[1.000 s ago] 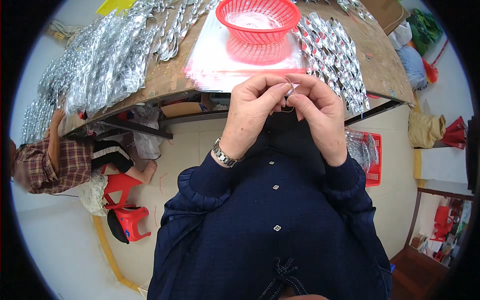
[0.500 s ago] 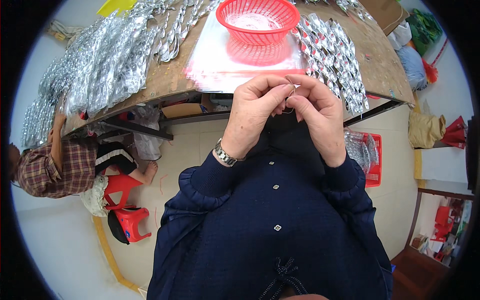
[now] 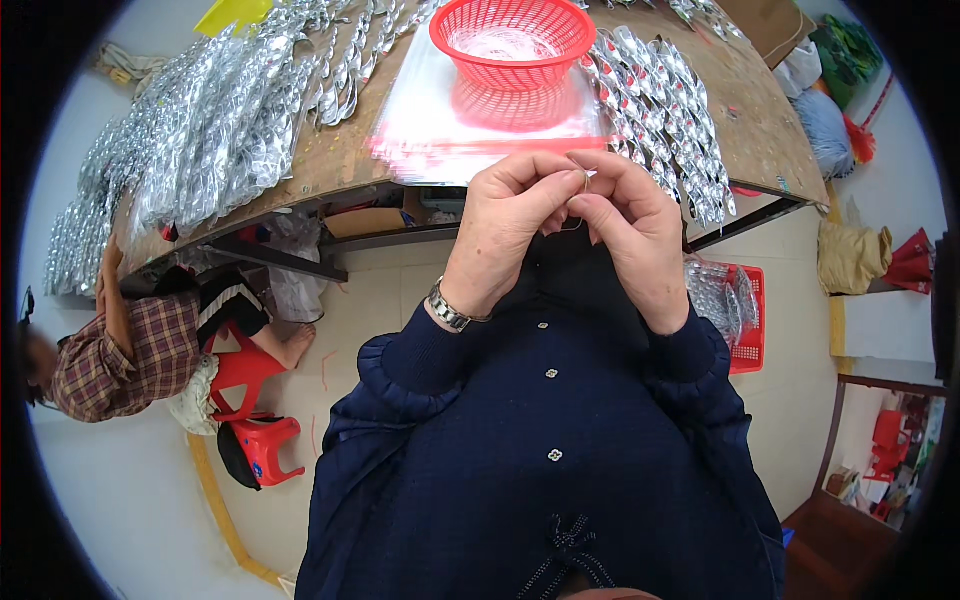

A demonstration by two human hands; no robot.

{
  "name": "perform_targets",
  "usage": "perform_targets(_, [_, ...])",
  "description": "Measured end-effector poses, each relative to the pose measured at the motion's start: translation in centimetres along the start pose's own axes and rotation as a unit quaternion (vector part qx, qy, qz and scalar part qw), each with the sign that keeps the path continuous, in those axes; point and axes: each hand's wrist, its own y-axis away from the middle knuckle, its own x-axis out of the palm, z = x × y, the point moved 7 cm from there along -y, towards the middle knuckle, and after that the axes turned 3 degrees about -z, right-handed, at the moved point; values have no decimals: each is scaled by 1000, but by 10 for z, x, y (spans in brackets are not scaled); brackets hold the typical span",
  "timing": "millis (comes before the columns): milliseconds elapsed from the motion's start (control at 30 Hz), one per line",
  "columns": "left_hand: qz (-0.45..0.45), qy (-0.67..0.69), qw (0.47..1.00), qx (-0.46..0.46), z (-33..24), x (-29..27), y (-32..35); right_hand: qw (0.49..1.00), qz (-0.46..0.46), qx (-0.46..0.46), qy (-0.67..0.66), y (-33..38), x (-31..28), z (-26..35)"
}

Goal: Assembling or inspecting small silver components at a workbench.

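My left hand (image 3: 510, 225) and my right hand (image 3: 630, 225) are raised together in front of my chest, fingertips touching. Between thumbs and forefingers they pinch a small thin metal ring (image 3: 583, 182), mostly hidden by the fingers. A silver watch (image 3: 450, 308) sits on my left wrist. Just beyond the hands lies a stack of clear plastic bags (image 3: 480, 130) with a red edge on the wooden table (image 3: 760, 120), and a red mesh basket (image 3: 512, 40) stands on the stack.
Rows of shiny silver packets cover the table at the left (image 3: 210, 130) and at the right (image 3: 660, 100). A person in a plaid shirt (image 3: 110, 360) sits on a red stool (image 3: 255, 440) at the left. A red crate (image 3: 735, 310) of packets sits on the floor at the right.
My hands stay pinched together in the same place, the fingers shifting only slightly. The seated person at the left has leaned a little lower.
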Motion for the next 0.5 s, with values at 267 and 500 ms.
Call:
perform_targets(267, [1,5,1000,-8,1,0,1,1000,0,-4,8,0,-1,-2])
perform_targets(500, [-2,0,1000,-16,1,0,1,1000,0,-10,15,1,-1,-1])
